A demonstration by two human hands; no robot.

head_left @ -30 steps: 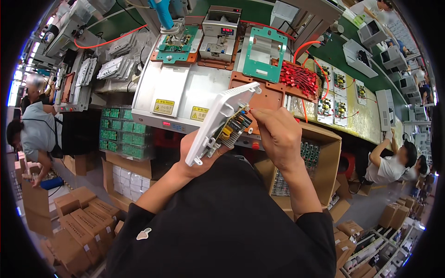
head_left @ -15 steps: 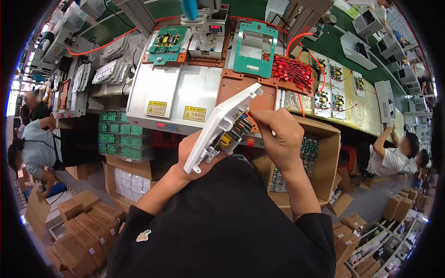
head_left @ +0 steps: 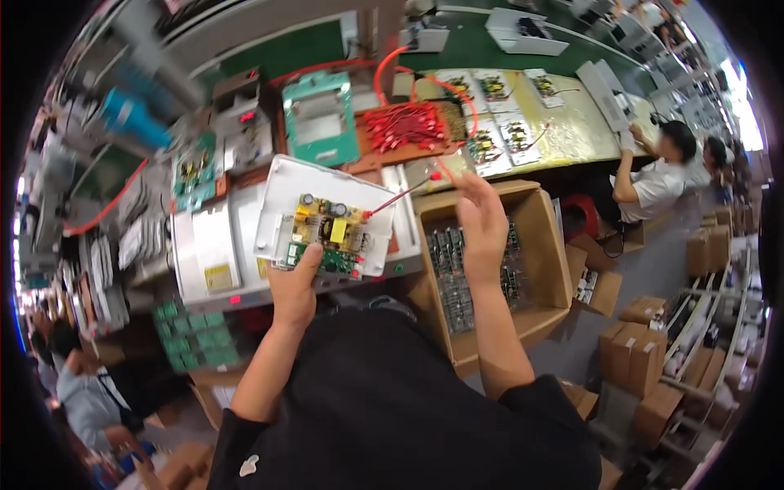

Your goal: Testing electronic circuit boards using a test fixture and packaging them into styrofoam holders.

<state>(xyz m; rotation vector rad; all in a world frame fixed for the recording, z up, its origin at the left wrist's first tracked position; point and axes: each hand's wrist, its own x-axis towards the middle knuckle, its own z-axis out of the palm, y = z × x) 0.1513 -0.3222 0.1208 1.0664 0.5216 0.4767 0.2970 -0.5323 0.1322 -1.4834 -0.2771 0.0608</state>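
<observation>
My left hand [head_left: 294,292] holds a white plastic housing [head_left: 322,216] from below, its open side facing up. Inside it sits a circuit board [head_left: 327,237] with yellow and green parts. A red wire [head_left: 400,198] runs from the board's right edge to my right hand [head_left: 480,224], which pinches the wire's far end above a cardboard box. Both hands are over the front edge of the workbench.
The open cardboard box [head_left: 549,245] holds several green boards. A pile of red wires [head_left: 406,126] and a teal fixture [head_left: 320,118] lie on the bench behind. A seated person [head_left: 653,175] works at the right. Stacked cartons [head_left: 645,384] stand on the floor.
The housing has tipped from edge-on to flat, showing the board. My right hand moved right, away from the housing, drawing the red wire out. The view swung right.
</observation>
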